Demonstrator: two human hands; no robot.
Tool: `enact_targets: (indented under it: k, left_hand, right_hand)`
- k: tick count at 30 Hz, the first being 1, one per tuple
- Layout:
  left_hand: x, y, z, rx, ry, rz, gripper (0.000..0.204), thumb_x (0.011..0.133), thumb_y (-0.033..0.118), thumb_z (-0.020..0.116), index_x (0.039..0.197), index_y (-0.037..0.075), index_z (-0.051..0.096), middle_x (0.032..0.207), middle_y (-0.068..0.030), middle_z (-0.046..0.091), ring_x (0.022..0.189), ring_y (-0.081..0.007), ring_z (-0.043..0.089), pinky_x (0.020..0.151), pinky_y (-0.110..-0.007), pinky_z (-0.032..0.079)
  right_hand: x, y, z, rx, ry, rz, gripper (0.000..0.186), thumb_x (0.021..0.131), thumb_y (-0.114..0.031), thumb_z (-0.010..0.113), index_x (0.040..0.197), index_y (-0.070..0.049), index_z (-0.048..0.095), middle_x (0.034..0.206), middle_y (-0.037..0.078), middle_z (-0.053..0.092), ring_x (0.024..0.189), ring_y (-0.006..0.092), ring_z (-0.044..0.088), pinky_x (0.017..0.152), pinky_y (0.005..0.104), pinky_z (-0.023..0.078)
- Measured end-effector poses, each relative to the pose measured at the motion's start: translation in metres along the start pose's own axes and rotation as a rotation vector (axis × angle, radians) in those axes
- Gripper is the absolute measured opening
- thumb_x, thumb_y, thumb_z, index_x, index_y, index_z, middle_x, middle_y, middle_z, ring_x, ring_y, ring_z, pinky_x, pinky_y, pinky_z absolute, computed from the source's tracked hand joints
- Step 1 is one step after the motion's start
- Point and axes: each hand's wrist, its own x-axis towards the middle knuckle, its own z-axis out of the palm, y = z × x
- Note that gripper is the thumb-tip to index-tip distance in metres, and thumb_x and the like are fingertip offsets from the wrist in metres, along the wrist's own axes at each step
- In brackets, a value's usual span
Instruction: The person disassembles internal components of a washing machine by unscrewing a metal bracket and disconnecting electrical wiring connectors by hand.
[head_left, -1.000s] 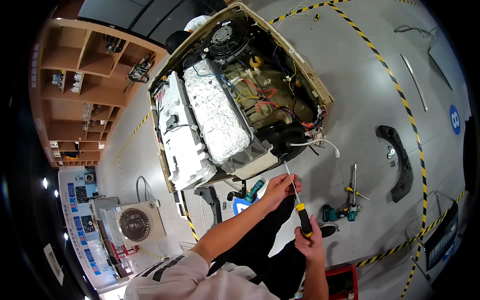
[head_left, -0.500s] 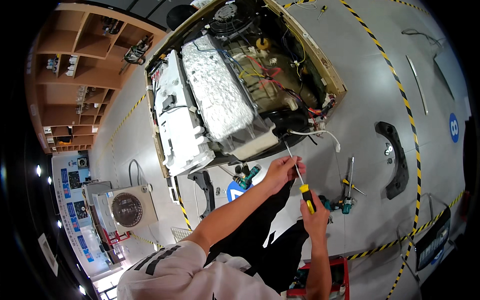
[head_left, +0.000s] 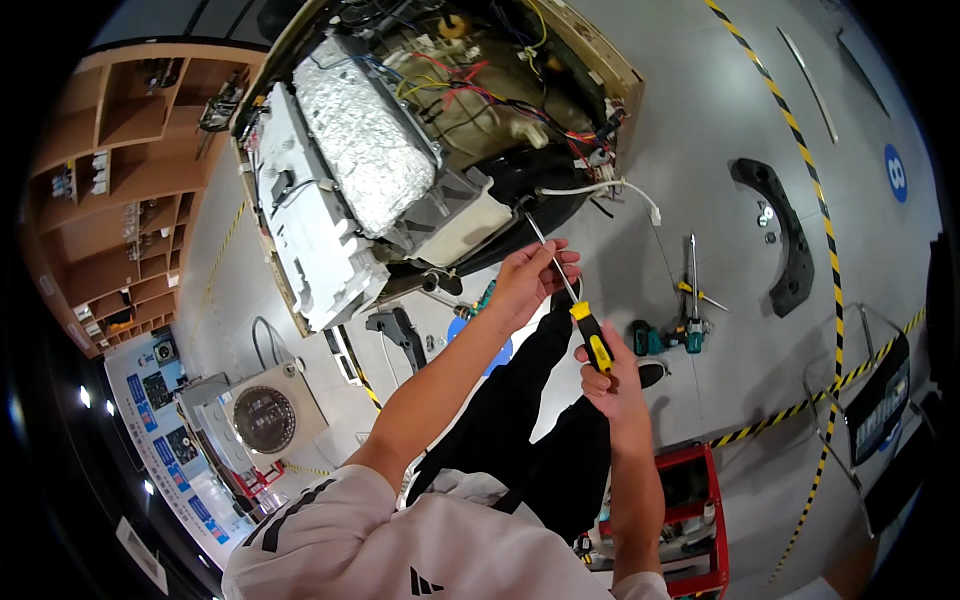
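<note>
Left hand [head_left: 530, 280]: fingers curled together, fingertips pinching the bare metal shaft of a screwdriver [head_left: 565, 290] about midway along its length. Thumb side faces the shaft; exact finger count on the metal cannot be told.

Right hand [head_left: 610, 375]: fingers wrapped tight round the yellow-and-black handle of the same screwdriver, fist closed, handle top showing above the knuckles. It sits at about 4 o'clock from the left hand, close by but not touching it.

Screwdriver: tilted, handle low at 5 o'clock, tip high at 11 o'clock. The tip ends at the lower edge of an opened air-conditioner unit [head_left: 400, 160], against a black rounded part [head_left: 530, 205] at the bottom of the casing. Whether the tip is seated in a screw cannot be told.

Around the tip: a white hose [head_left: 600, 188] curves out to 2 o'clock of it. Red, yellow and black wiring [head_left: 500, 95] lies above, inside the casing. A foil-wrapped block [head_left: 365, 140] and white plastic housing [head_left: 310, 240] fill the unit's left part.

Farther out on the grey floor [head_left: 700, 120]: a teal power drill [head_left: 660, 338] just right of the right hand, a long metal tool [head_left: 693, 280] standing above it, a curved black plastic panel [head_left: 785, 240] at 3 o'clock, yellow-black hazard tape [head_left: 820, 200] beyond it. A red cart [head_left: 700, 520] sits at 5 o'clock near the right forearm. Wooden shelving [head_left: 130, 170] at 9 o'clock; a small fan unit [head_left: 265, 415] at 8 o'clock.
</note>
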Motion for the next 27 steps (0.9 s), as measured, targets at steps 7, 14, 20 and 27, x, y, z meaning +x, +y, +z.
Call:
enact_targets:
  k: [7,14,20,27]
  left_hand:
    - [0.0,0.004,0.006,0.061,0.001,-0.03,0.029,0.092,0.023,0.048,0.11,0.0,0.05,0.098,-0.0114,0.061,0.085,-0.02,0.062,0.079,-0.034,0.05]
    - [0.004,0.005,-0.003,0.027,-0.001,-0.039,0.03,0.092,0.025,0.049,0.109,0.001,0.051,0.097,-0.0102,0.061,0.086,-0.0192,0.061,0.078,-0.033,0.05]
    - [-0.001,0.009,0.008,0.105,0.035,-0.05,0.03,0.091,0.026,0.051,0.109,0.002,0.052,0.098,-0.0106,0.061,0.087,-0.0196,0.062,0.076,-0.032,0.051]
    - [0.005,0.006,0.003,0.138,0.012,-0.038,0.028,0.09,0.023,0.053,0.109,0.002,0.051,0.095,-0.0092,0.061,0.085,-0.0193,0.063,0.073,-0.03,0.052]
  right_hand:
    - [0.003,0.007,0.016,-1.293,0.401,-0.754,0.031,0.085,-0.016,0.058,0.113,-0.003,0.057,0.065,0.007,0.055,0.048,0.0129,0.049,0.045,0.0266,0.038]
    - [-0.004,0.004,0.029,-0.136,0.19,-0.314,0.044,0.091,-0.031,0.048,0.127,-0.006,0.043,0.064,0.006,0.057,0.044,0.0103,0.046,0.039,0.0209,0.032]
    - [-0.001,0.004,0.009,-0.837,0.346,-0.361,0.045,0.088,-0.03,0.055,0.125,-0.007,0.045,0.064,0.006,0.054,0.041,0.011,0.045,0.036,0.0229,0.032]
    - [-0.003,-0.001,0.008,-0.443,0.276,-0.52,0.042,0.09,-0.032,0.049,0.125,-0.009,0.045,0.076,0.01,0.058,0.05,0.0165,0.053,0.045,0.0263,0.041]
